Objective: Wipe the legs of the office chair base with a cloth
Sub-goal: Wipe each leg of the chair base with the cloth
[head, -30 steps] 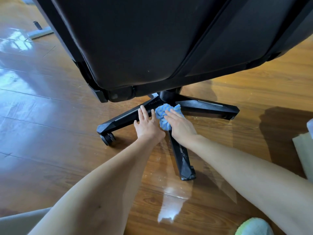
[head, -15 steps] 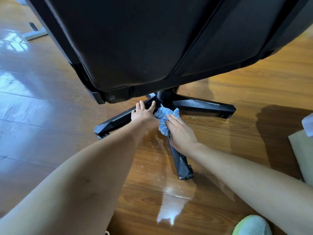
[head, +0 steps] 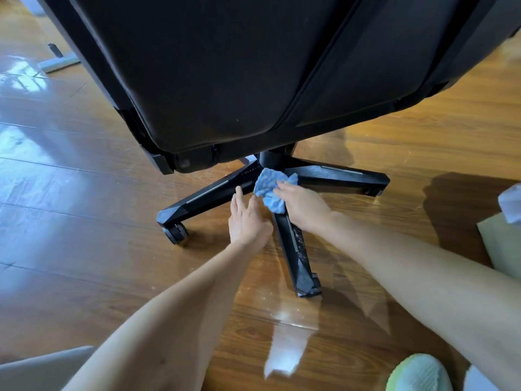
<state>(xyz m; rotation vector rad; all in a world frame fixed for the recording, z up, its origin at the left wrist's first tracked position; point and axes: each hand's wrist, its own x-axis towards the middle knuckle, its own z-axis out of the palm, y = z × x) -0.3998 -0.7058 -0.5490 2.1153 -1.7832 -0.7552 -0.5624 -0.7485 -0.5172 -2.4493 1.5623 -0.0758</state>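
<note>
Wiping looks barely begun: the right hand (head: 306, 210) grips the bunched cloth (head: 270, 187) against the hub end of the near leg (head: 298, 258), whose lower stretch shows dust specks. The left hand (head: 248, 221), fingers straight and holding nothing, touches the left leg (head: 203, 196). Most of the wiping seems left.

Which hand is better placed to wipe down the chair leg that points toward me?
Right. The right hand holds the blue cloth at the top of that near leg, so it can probably slide straight down it. The left hand is bare, fingers straight, by the other leg.
</note>
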